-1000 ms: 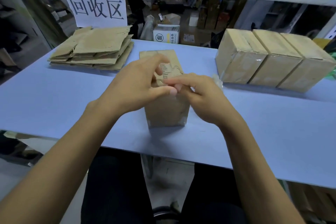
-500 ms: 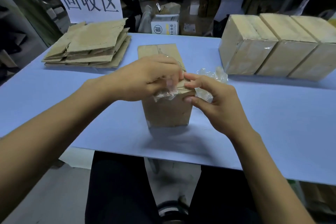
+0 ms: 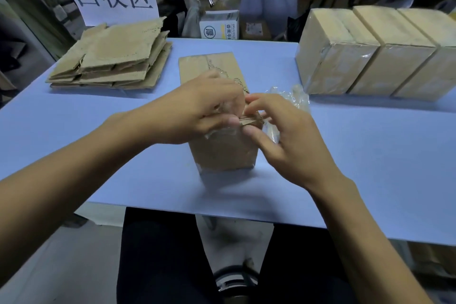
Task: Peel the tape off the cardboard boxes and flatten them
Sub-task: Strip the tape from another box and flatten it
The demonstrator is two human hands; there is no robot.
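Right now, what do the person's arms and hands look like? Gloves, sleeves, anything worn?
Both arms are bare as far as the frame shows, with no sleeve in view. The left hand and right hand wear no gloves; no rings, watch or wristband are visible. Fingernails look short and unpainted. Dark trousers cover the legs below.

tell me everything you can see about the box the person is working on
The brown cardboard box stands on the blue table, between the flattened stack and three sealed boxes. Its top face is scuffed where tape was torn away. Clear tape still clings near its front top edge, where the left hand and right hand pinch.
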